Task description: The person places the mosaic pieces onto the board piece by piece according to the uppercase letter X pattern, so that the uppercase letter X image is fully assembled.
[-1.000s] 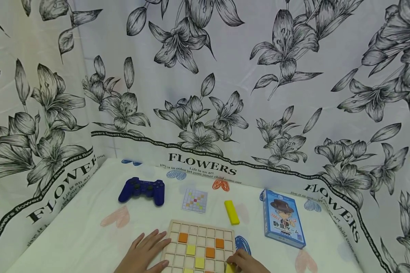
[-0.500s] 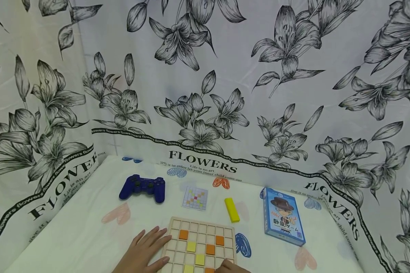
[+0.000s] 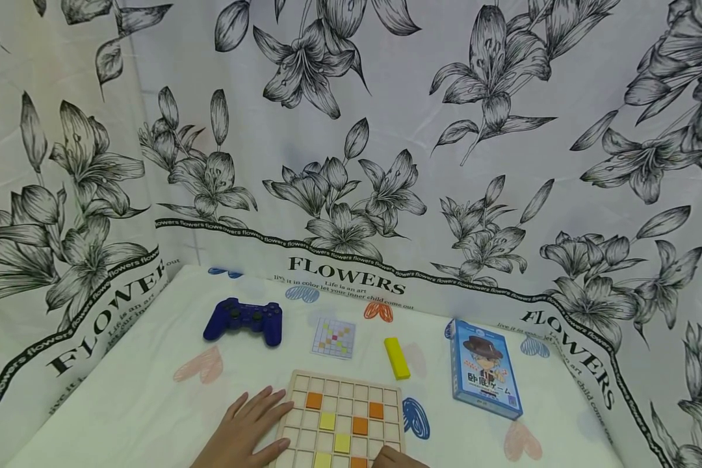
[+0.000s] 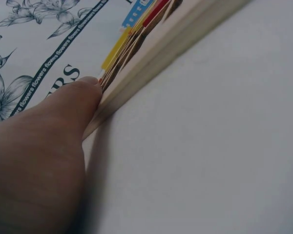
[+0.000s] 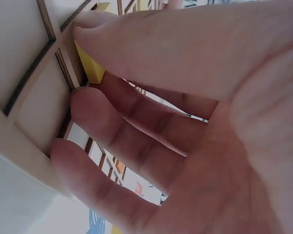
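Observation:
A wooden grid board (image 3: 346, 390) lies at the bottom of the head view, with several orange tiles (image 3: 314, 400) and yellow tiles (image 3: 342, 444) in its cells. My left hand (image 3: 246, 429) rests along the board's left edge, fingers spread; in the left wrist view its thumb (image 4: 78, 100) touches the board's side. Over the board's lower right part is my right hand (image 3: 396, 459), cut off by the frame. The right wrist view shows its thumb and a finger pinching a yellow tile (image 5: 90, 63) down at the grid, while other fingertips touch the board's dividers.
Beyond the board lie a small printed pattern card (image 3: 333, 338) and a yellow block (image 3: 396, 359). A blue game controller (image 3: 242, 323) sits at the back left, a blue illustrated box (image 3: 485, 370) at the right. Flower-printed curtain (image 3: 351, 195) hangs behind the table.
From the board's right edge, my right hand moved left and nearer to me with the yellow tile, then nearly stopped. My left hand has stayed at the board's left edge.

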`<state>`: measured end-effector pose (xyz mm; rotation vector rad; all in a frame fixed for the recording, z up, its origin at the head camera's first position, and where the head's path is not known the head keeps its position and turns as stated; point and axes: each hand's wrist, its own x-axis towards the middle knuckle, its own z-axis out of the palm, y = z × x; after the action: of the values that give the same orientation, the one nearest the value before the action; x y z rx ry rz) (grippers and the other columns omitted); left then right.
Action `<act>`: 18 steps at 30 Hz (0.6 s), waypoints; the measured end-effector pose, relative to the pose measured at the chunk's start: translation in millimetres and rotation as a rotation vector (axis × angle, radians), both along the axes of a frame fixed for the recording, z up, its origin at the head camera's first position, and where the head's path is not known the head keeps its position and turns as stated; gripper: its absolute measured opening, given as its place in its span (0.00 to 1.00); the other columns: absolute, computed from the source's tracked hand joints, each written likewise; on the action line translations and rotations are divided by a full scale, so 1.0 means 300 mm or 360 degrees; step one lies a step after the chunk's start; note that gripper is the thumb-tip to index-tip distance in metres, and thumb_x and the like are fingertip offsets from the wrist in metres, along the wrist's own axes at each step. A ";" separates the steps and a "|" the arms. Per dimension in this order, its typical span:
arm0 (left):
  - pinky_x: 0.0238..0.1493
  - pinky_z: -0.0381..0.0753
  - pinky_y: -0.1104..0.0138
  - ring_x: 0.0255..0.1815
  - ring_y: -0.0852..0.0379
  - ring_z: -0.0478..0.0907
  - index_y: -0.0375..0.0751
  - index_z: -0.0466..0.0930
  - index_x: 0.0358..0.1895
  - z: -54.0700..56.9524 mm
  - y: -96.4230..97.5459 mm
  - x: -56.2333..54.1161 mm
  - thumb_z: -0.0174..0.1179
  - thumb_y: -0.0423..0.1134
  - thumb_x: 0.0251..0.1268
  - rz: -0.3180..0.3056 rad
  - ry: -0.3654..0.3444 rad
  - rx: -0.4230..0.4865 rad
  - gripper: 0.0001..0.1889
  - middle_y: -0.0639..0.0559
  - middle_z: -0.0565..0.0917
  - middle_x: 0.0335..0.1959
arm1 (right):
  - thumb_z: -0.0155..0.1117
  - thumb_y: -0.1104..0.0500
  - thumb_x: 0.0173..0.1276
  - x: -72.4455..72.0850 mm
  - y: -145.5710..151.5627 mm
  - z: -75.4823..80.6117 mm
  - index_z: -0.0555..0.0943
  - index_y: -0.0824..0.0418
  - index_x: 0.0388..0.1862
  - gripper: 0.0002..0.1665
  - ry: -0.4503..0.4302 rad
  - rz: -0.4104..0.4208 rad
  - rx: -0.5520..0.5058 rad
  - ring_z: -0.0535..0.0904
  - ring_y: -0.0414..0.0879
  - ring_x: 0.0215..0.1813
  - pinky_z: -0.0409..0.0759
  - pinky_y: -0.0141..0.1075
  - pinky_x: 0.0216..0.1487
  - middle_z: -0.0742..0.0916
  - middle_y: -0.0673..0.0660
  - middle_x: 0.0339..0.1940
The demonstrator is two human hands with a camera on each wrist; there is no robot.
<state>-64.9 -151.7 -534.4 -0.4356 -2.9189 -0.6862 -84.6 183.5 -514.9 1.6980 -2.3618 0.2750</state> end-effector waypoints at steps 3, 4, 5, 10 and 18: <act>0.68 0.51 0.43 0.71 0.48 0.63 0.63 0.70 0.66 0.000 0.000 -0.001 0.46 0.70 0.64 -0.0002 -0.0033 -0.0004 0.31 0.58 0.70 0.68 | 0.59 0.41 0.68 -0.002 0.000 0.005 0.80 0.41 0.43 0.10 0.0058 0.0021 0.0014 0.68 0.27 0.39 0.63 0.11 0.38 0.75 0.37 0.31; 0.68 0.51 0.43 0.71 0.48 0.63 0.63 0.70 0.66 0.000 0.000 -0.002 0.45 0.70 0.64 -0.0002 -0.0042 -0.0005 0.31 0.58 0.70 0.68 | 0.60 0.41 0.68 -0.002 -0.002 0.007 0.80 0.41 0.43 0.10 0.0075 0.0025 0.0019 0.68 0.27 0.39 0.64 0.12 0.39 0.75 0.37 0.31; 0.68 0.51 0.43 0.71 0.48 0.63 0.63 0.70 0.66 0.000 0.000 -0.002 0.45 0.71 0.64 -0.0002 -0.0051 -0.0008 0.31 0.58 0.70 0.68 | 0.60 0.41 0.67 -0.003 -0.002 0.009 0.80 0.41 0.42 0.10 0.0094 0.0027 0.0025 0.68 0.27 0.38 0.64 0.12 0.38 0.75 0.38 0.30; 0.68 0.51 0.43 0.71 0.48 0.63 0.62 0.70 0.66 0.000 0.000 -0.001 0.45 0.70 0.64 -0.0003 -0.0053 0.0001 0.31 0.57 0.70 0.69 | 0.58 0.39 0.68 0.009 -0.002 0.016 0.81 0.41 0.40 0.11 0.0024 -0.0082 0.0067 0.66 0.26 0.35 0.61 0.12 0.32 0.73 0.37 0.27; 0.68 0.51 0.43 0.71 0.48 0.63 0.62 0.70 0.66 0.000 0.001 0.002 0.47 0.70 0.64 -0.0002 -0.0030 0.0016 0.31 0.58 0.70 0.69 | 0.57 0.37 0.68 0.026 0.000 0.014 0.81 0.39 0.40 0.12 -0.0008 -0.0186 0.0028 0.65 0.25 0.33 0.60 0.12 0.28 0.72 0.37 0.26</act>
<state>-64.2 -151.4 -534.5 -0.4325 -2.9315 -0.7091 -76.8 183.5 -510.5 1.5608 -2.4628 0.2392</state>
